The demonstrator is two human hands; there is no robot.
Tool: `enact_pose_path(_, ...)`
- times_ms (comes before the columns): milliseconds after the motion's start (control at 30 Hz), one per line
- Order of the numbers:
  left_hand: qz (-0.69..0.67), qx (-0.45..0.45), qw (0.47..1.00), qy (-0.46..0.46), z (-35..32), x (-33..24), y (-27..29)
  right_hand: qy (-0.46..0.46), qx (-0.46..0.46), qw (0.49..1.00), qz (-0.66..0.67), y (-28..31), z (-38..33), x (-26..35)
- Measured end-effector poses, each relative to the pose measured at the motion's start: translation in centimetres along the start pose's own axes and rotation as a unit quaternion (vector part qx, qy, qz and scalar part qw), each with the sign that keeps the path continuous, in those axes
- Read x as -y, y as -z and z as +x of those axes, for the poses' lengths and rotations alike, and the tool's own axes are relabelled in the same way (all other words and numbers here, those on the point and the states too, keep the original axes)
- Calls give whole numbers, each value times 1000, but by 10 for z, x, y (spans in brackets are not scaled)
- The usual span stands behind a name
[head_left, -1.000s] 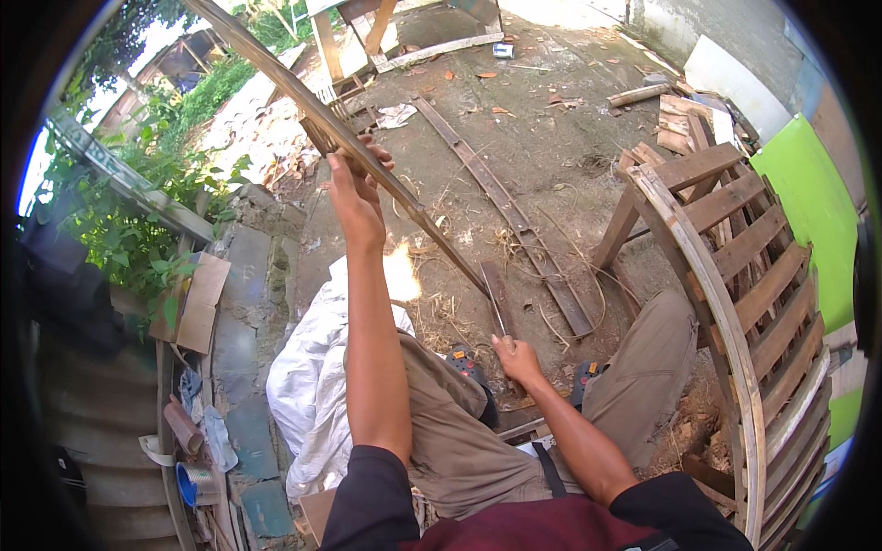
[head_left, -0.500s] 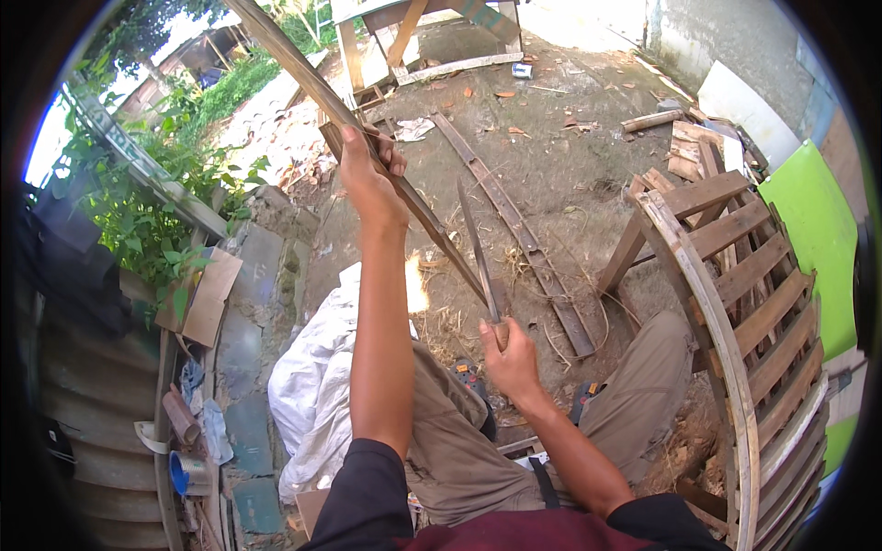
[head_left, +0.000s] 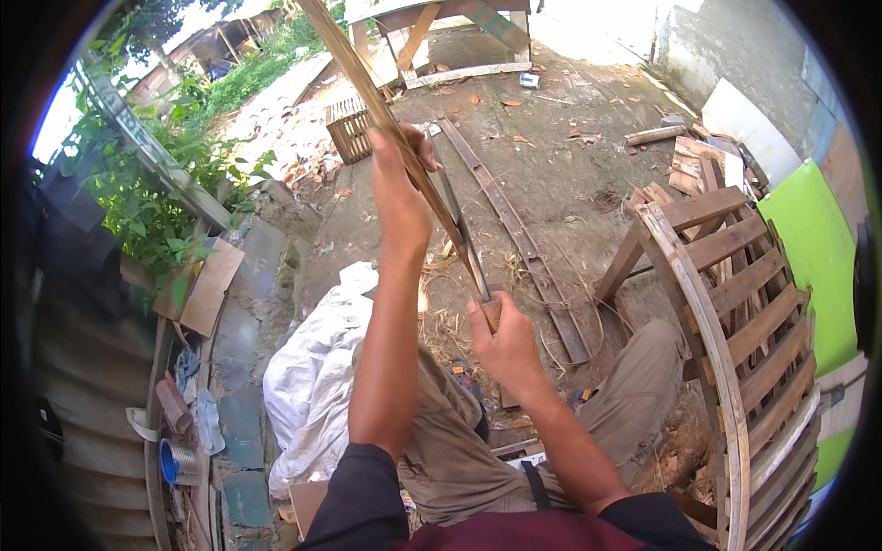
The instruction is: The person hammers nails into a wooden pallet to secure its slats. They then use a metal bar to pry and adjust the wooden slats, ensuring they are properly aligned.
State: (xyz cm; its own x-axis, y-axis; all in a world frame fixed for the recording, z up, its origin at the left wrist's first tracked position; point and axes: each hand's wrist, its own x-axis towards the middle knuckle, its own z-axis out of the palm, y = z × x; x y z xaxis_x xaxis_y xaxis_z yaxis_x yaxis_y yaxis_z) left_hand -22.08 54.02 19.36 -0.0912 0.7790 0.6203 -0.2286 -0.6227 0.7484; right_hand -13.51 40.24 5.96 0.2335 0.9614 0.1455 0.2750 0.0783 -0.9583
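Note:
My left hand (head_left: 401, 188) is closed around a long brown strip of wood or bamboo (head_left: 347, 57), which slants from the upper left down toward my right hand. In my right hand (head_left: 513, 347) is a long knife, its wooden handle (head_left: 493, 314) gripped and its narrow dark blade (head_left: 457, 207) pointing away from me. The blade lies along the strip's lower part and appears to touch it. The strip's near end stops just above the knife handle, between my knees.
Slatted wooden furniture (head_left: 726, 303) stands close on my right. White sacking (head_left: 317, 386) lies by my left leg, beside a low block wall (head_left: 248, 432). A long brown plank (head_left: 514, 234) lies on the dirt ahead. Farther off are a slatted crate (head_left: 351, 130) and a wooden bench (head_left: 464, 69).
The strip has swung right and stands steeper, my left hand moving right with it. The knife blade, formerly apart from the strip, now lies against it; a crate shows behind.

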Motion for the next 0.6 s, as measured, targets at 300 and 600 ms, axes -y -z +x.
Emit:
enact_pose_path(300, -3, -101, 994, 40, 50, -50, -13, 18, -11, 999, 39, 30, 2, 67)
enact_pose_path(600, 61, -150, 987, 5, 41, -50, -27, 14, 43, 999, 13, 27, 2, 49)
